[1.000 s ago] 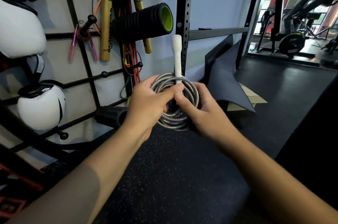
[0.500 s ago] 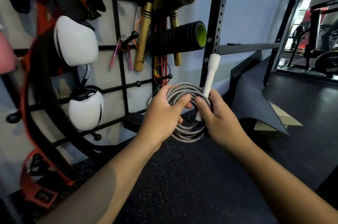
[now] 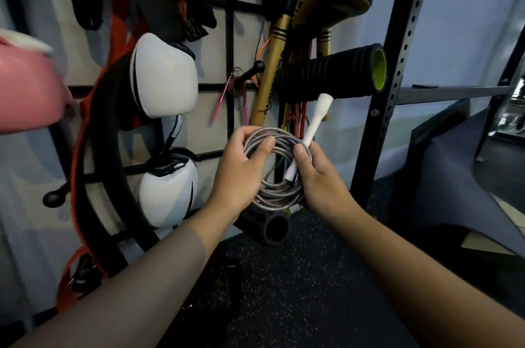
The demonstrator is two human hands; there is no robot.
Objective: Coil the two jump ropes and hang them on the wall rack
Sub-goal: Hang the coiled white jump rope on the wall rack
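I have one jump rope (image 3: 277, 168) wound into a tight grey coil, held up in front of the wall rack (image 3: 230, 69), just below the ball-tipped peg (image 3: 251, 70) near the rack's middle. My left hand (image 3: 241, 168) grips the left side of the coil, thumb laid across the front of the loops and fingers curled behind them. My right hand (image 3: 318, 177) pinches the right side, thumb pressing the loops against the white handle (image 3: 312, 124), which sticks up and to the right out of the bundle. A second handle end seems tucked inside the coil, though I cannot make it out clearly.

As I judge it, the coiling of this rope is done or very nearly so, and the hanging is not: the coil touches no peg yet. The peg above already carries a thin pink rope (image 3: 220, 100), so I would need to slip my loops over its ball end or pick another free peg, such as the one at the rack's lower left (image 3: 52, 200). I see no second loose rope here, so I cannot tell whether that one is already hung or still waits.
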